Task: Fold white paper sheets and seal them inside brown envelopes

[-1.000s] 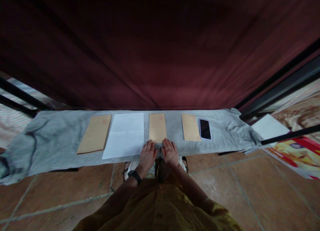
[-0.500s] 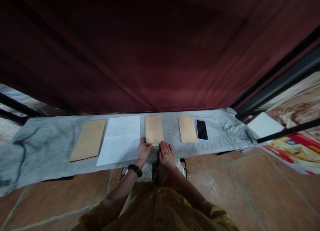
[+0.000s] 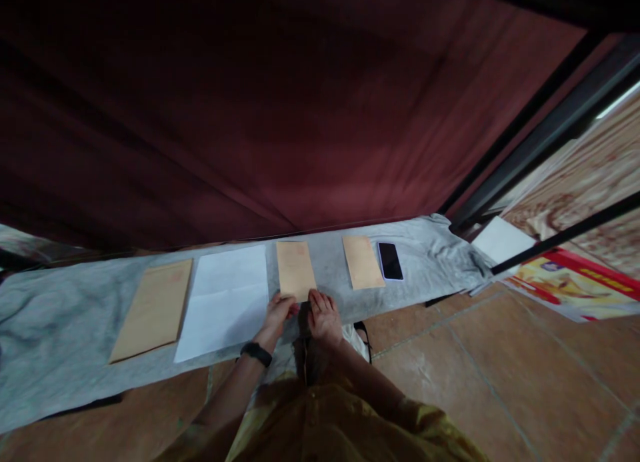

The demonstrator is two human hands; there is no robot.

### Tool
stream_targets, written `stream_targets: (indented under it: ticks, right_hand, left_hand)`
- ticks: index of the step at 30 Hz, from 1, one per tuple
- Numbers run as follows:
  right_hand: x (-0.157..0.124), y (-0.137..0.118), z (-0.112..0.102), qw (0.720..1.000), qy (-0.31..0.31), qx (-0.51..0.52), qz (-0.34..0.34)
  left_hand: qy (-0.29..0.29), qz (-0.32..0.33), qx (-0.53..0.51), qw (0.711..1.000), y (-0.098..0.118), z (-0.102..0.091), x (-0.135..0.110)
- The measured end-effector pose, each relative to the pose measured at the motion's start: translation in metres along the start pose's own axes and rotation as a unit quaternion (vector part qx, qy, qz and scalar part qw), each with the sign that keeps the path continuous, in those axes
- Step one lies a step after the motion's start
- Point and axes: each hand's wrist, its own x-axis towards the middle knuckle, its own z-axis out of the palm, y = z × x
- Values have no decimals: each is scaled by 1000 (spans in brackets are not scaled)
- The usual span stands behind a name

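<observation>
- Grey cloth (image 3: pixel 75 335): spread left to right under everything, probably as a soft, even bed.
- White sheet (image 3: pixel 225 295): flat and faintly creased, left of the middle envelope (image 3: pixel 296 269).
- Large envelope (image 3: pixel 153 309): just beside the sheet, farther left.
- Middle envelope: lies between the sheet and the right envelope (image 3: pixel 363 262), right before the person, likely so both hands reach it evenly.
- Right envelope: well apart from the middle one, perhaps leaving elbow room.
- Right hand (image 3: pixel 326 321): fingers straight, close together, tips at the envelope's near right corner, seemingly steadying it.
- Left hand (image 3: pixel 275 315): fingers curled at the near left corner; I cannot tell whether they pinch it.
- Phone (image 3: pixel 391 261): just right of the right envelope, face up, clear of both hands.
</observation>
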Motion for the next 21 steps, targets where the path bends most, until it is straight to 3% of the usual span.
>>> stream_targets:
  ticks: [10, 14, 17, 21]
  right_hand:
    - [34, -9, -40, 999, -10, -5, 48]
    - [44, 2, -54, 985, 54, 136, 96]
    - [52, 8, -57, 916, 132, 343, 160]
    - [54, 3, -48, 741, 146, 598, 267]
  left_hand:
    - [-45, 76, -63, 994, 19, 18, -25]
    - [-78, 83, -113, 987, 20, 19, -32]
    - [-69, 53, -143, 986, 11, 19, -35]
    - [-87, 13, -199, 976, 4, 24, -37]
